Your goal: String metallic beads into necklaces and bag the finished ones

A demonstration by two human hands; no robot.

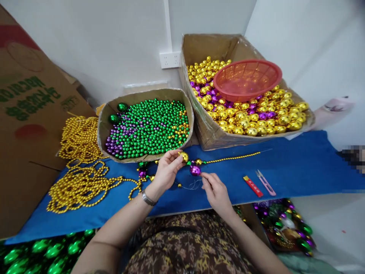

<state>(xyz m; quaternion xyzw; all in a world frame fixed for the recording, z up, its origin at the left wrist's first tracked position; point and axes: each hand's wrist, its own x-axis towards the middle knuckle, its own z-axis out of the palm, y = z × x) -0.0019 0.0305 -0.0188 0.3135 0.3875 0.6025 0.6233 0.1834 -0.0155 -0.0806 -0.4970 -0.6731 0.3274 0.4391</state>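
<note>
My left hand (168, 168) pinches a large gold bead (184, 156) just in front of the box of small beads. Close by on its right, the fingers of my right hand (216, 189) are closed at the edge of a shiny purple bead (195, 170); any thread between the fingertips is too fine to make out. Another gold bead (198, 162) and small green ones sit beside these. From them a string of tiny gold beads (234, 157) runs right, ending in a thin needle or wire. Clear thread (191, 187) loops loosely between my hands on the blue cloth (222, 198).
A cardboard box (103, 141) holds small green, purple and gold beads. Behind it, a larger box (211, 142) carries gold and purple balls and a red basket (219, 91). Gold bead strands (82, 190) lie left. Pink-handled thread snips (266, 183) and a red packet (253, 186) lie right.
</note>
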